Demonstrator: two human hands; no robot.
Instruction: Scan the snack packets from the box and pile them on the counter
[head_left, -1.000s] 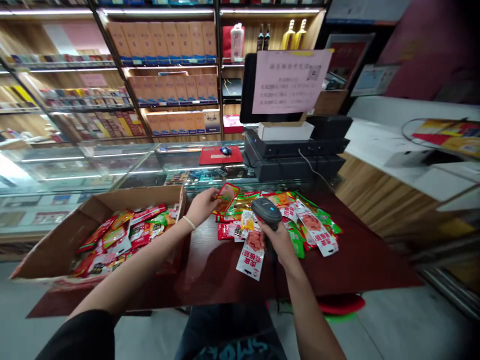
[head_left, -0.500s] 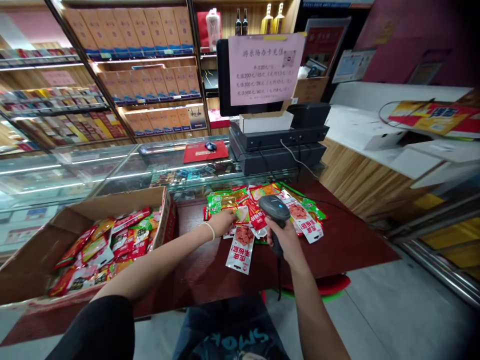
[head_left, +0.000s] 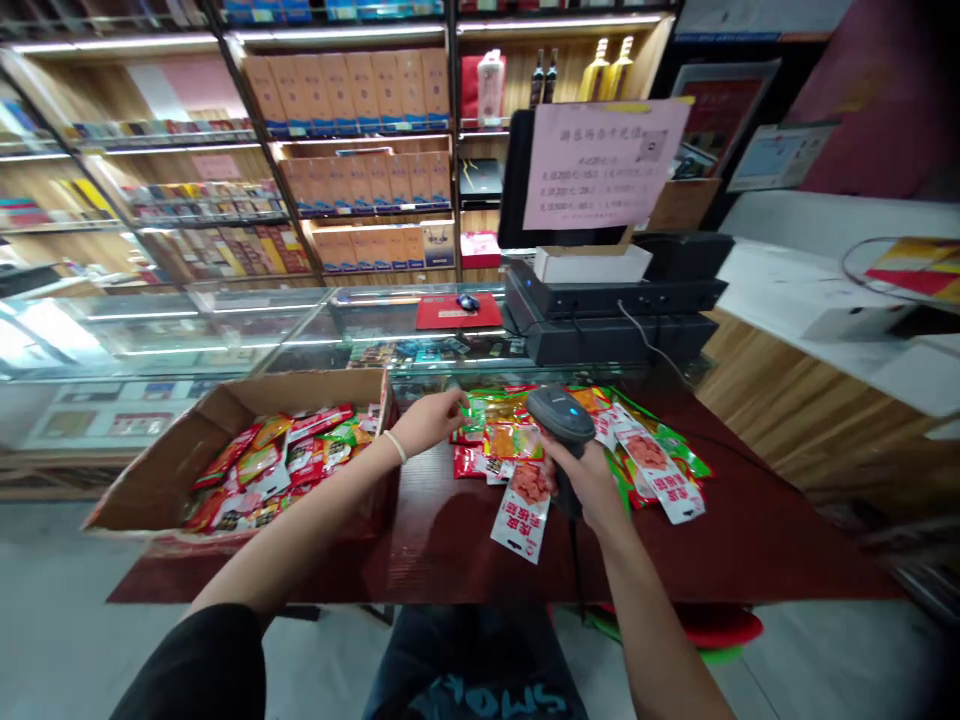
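My right hand [head_left: 589,480] is closed round the handle of a dark grey barcode scanner [head_left: 561,415] with a small blue light on top. The scanner is held over a pile of snack packets. My left hand [head_left: 433,422], with a pale band at the wrist, has its fingers curled at the left edge of a green snack packet [head_left: 474,418]; whether they grip it is unclear. Just right of those fingers lies an orange snack packet [head_left: 514,441]. Closer to me is a white-and-red snack packet [head_left: 517,520], and a similar packet [head_left: 660,465] lies right of the scanner.
An open cardboard box [head_left: 157,470] of colourful packets stands on the left of the dark red table [head_left: 450,560]. Behind are a glass counter, a red mouse pad [head_left: 442,312] with a mouse, and a monitor with a pink sign [head_left: 607,165]. The scanner's cable hangs toward me.
The view has turned left, so the scene sits further right. My left hand has moved left off the orange packet to the pile's left edge. The scanner stays in my right hand.
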